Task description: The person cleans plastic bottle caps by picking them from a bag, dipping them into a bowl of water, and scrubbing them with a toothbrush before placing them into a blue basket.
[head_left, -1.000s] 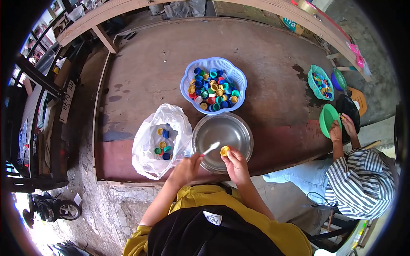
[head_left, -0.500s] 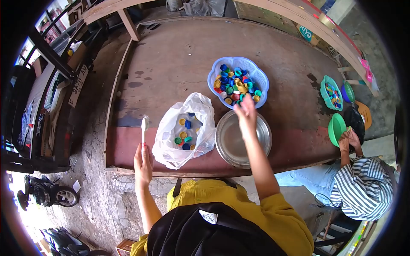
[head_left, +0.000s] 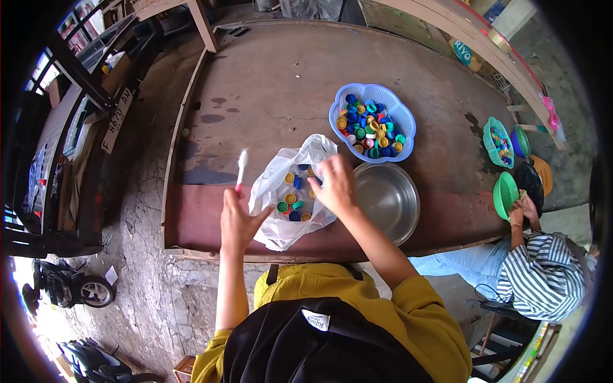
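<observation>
The left forearm (head_left: 231,290) rose almost straight across the near edge of the table (head_left: 268,70), and the left hand (head_left: 235,223) stood just inside that edge, toward the near left corner, fingers bent and thumb stretched out to the right. The right forearm (head_left: 378,246) slanted inward from the elbow, crossing the same edge. The right hand (head_left: 338,188) hung farther in, thumb apart from loosely curved, slightly blurred fingers.
</observation>
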`<state>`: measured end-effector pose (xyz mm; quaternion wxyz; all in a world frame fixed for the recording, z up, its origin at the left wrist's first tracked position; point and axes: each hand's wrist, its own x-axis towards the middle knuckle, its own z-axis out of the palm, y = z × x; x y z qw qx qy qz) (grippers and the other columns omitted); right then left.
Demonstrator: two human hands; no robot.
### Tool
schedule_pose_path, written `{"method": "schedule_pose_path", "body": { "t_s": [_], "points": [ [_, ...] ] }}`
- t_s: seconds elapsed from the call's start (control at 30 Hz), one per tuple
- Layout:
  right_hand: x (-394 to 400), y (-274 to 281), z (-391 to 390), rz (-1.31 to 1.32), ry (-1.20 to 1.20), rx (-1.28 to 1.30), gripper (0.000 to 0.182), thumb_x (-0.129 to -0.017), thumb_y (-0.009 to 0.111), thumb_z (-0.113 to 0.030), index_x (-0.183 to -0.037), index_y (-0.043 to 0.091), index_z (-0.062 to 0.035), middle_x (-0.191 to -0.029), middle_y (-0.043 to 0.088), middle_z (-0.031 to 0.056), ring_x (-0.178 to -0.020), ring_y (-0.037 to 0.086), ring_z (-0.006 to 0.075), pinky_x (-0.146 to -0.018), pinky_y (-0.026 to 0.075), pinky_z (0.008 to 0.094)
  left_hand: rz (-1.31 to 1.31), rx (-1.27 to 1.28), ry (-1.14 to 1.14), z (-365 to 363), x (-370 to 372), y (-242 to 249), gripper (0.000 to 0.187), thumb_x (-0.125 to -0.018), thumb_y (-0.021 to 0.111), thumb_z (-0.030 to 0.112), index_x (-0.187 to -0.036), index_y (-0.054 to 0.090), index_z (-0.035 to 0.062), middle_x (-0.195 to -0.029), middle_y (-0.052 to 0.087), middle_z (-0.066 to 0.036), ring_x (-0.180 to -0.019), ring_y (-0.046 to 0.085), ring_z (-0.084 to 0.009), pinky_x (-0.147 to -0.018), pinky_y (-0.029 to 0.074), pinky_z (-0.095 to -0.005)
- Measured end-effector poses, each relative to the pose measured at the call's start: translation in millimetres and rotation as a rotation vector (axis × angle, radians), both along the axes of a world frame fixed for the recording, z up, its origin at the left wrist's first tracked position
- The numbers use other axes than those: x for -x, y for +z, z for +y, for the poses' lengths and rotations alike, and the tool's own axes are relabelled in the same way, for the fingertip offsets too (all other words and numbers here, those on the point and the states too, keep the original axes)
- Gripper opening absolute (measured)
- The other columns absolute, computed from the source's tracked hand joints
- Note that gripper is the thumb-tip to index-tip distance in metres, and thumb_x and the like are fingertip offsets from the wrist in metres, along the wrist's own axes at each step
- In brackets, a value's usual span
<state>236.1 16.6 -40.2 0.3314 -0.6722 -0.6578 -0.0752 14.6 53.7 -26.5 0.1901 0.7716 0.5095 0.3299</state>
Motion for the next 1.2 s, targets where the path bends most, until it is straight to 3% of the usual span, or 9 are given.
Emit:
{"method": "schedule_pose_path", "body": {
  "t_s": [0.1,0.23,0.47,0.5,0.6,0.63,0.77,0.93,1.2],
  "points": [
    [-14.9,8.8,13.3,-0.204,-0.297,0.014,0.092,-0.057,0.077,-0.015,-0.132,0.026,-0.0055,-0.101,0.053,0.0155,-0.089,0.054,0.0315,-0.084,0.039,0.0402,0.013,0.095,-0.019,11.5,-11.7,-11.0,0.044,-0.068,0.073,0.020,-0.089,0.040,0.0003,-0.076,0.055,-0.017,-0.077,0.056,-0.0389,-0.067,0.045,-0.0444],
    [-45.4,-32.1,37.8,-0.041,-0.237,0.412,0.060,-0.069,0.063,-0.014,-0.122,0.040,-0.0018,-0.086,0.061,0.0187,-0.083,0.060,0.0320,-0.080,0.041,0.0446,-0.092,0.148,-0.065,43.3,-12.8,-24.2,0.024,-0.073,0.059,0.006,-0.087,0.040,-0.0002,-0.078,0.057,-0.022,-0.075,0.055,-0.0424,-0.063,0.045,-0.0449],
    [-28.1,31.2,-0.4,0.849,0.208,0.365,0.038,-0.074,0.056,-0.010,-0.109,0.050,0.0025,-0.089,0.063,0.0161,-0.083,0.062,0.0267,-0.073,0.047,0.0345,-0.292,0.208,-0.058,34.0,-9.9,6.6,0.021,-0.072,0.054,0.000,-0.084,0.037,-0.0034,-0.065,0.050,-0.025,-0.062,0.049,-0.0451,-0.054,0.041,-0.0422],
    [-27.1,26.9,-6.4,0.902,0.290,0.333,0.037,-0.074,0.048,-0.002,-0.110,0.049,0.0034,-0.098,0.058,0.0070,-0.085,0.054,0.0126,-0.073,0.045,0.0266,-0.370,0.233,-0.061,31.4,-11.7,6.6,0.021,-0.071,0.053,-0.001,-0.084,0.038,-0.0035,-0.062,0.048,-0.023,-0.056,0.046,-0.0432,-0.052,0.039,-0.0400],
    [-38.7,-1.5,-4.4,0.866,0.182,0.489,0.038,-0.075,0.047,-0.002,-0.112,0.047,0.0038,-0.100,0.057,0.0087,-0.087,0.054,0.0123,-0.076,0.044,0.0263,-0.264,0.196,-0.075,29.6,-9.5,-1.9,0.019,-0.072,0.053,-0.001,-0.084,0.038,-0.0031,-0.061,0.048,-0.023,-0.054,0.044,-0.0411,-0.051,0.040,-0.0382],
    [-41.1,1.5,-5.7,0.857,0.108,0.559,0.040,-0.075,0.046,-0.001,-0.115,0.046,0.0030,-0.104,0.055,0.0078,-0.092,0.052,0.0126,-0.080,0.042,0.0262,-0.185,0.312,-0.038,26.4,-9.6,9.1,0.015,-0.074,0.051,-0.004,-0.083,0.038,-0.0019,-0.060,0.047,-0.018,-0.051,0.047,-0.0295,-0.050,0.039,-0.0332],
    [-31.0,25.0,-8.8,1.181,0.387,0.055,0.043,-0.076,0.047,0.001,-0.118,0.044,0.0001,-0.108,0.052,0.0062,-0.099,0.050,0.0128,-0.084,0.040,0.0248,-0.631,0.225,-0.102,21.1,-14.5,29.6,0.016,-0.072,0.044,-0.009,-0.084,0.039,-0.0005,-0.062,0.043,-0.008,-0.062,0.040,-0.0085,-0.053,0.036,-0.0246],
    [-37.7,19.9,-3.8,0.880,0.209,0.508,0.042,-0.079,0.050,-0.002,-0.120,0.042,0.0018,-0.111,0.052,0.0091,-0.102,0.050,0.0157,-0.086,0.040,0.0270,-0.369,0.137,-0.068,29.5,-11.9,21.5,0.021,-0.066,0.044,-0.009,-0.084,0.037,-0.0020,-0.064,0.045,-0.016,-0.057,0.045,-0.0259,-0.056,0.039,-0.0309],
    [-19.0,31.8,-9.4,0.316,-0.149,-0.117,0.061,-0.070,0.065,-0.004,-0.124,0.037,0.0003,-0.114,0.043,0.0193,-0.106,0.044,0.0307,-0.091,0.036,0.0373,-0.472,0.180,-0.074,34.3,-20.4,4.2,0.014,-0.075,0.046,-0.005,-0.085,0.036,-0.0016,-0.064,0.046,-0.017,-0.057,0.046,-0.0275,-0.055,0.038,-0.0321]
  ]
}}
